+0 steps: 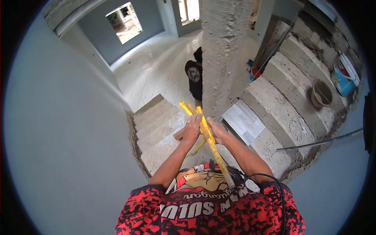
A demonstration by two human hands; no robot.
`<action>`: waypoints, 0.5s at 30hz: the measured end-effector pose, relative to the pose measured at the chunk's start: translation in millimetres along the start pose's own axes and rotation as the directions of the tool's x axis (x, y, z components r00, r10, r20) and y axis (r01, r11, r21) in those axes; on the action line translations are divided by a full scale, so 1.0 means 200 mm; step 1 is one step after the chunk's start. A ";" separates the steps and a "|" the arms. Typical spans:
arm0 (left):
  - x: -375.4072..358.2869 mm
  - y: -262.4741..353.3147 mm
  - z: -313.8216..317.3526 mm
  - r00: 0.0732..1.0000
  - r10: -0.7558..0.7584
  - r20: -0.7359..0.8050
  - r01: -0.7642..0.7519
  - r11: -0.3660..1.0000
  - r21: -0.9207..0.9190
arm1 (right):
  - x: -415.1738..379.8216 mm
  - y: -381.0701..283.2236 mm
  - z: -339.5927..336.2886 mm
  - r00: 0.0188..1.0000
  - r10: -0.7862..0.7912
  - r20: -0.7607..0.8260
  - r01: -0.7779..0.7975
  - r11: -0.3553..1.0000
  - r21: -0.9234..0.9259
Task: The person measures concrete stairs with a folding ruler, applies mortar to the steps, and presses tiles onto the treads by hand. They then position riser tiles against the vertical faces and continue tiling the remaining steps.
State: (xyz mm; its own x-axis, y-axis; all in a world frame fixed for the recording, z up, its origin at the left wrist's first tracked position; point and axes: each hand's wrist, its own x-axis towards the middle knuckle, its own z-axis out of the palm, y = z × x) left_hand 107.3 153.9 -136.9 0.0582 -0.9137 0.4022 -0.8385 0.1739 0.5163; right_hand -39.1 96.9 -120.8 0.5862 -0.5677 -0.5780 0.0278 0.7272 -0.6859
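A round brown bucket (321,94) stands on one of the rough concrete stair treads (288,117) at the right, and its inside looks bare and crusted (nothing in it can be made out). Beyond it, by the wall, a blue tub (344,83) with a white lid (349,66) sits tilted; its contents are hidden. A small red and blue vessel (253,71) rests near the foot of the upper flight, too small to read.

The stairs wrap around a raw concrete column (223,51). A grey tile (243,122) lies flat on the tread just beside the column. Below, a pale tiled floor (156,70) runs to grey walls (58,129) and an open window (123,22). Another person in dark clothing (194,78) stands partly behind the column.

Both forearms reach forward and meet in front of the chest. The left hand (192,130) and right hand (217,132) close together around a yellow folding rule (206,133), fingers curled and pressed on it from either side. The rule's sections fan out above the hands toward the column, and one long section slants down to the red patterned shirt (211,207).
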 end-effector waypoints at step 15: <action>0.05 0.17 -0.07 0.649 -0.761 0.012 0.387 0.317 -0.866 | -0.23 -0.15 -0.17 0.924 -0.283 0.258 0.343 0.314 -0.885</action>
State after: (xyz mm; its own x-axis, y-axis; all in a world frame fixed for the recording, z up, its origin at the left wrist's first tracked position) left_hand 86.4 156.1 -105.7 0.6693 -0.7295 -0.1406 0.2256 0.0193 0.9740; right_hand -94.7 87.2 -88.2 0.7428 -0.6302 -0.2261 -0.5066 -0.3084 -0.8051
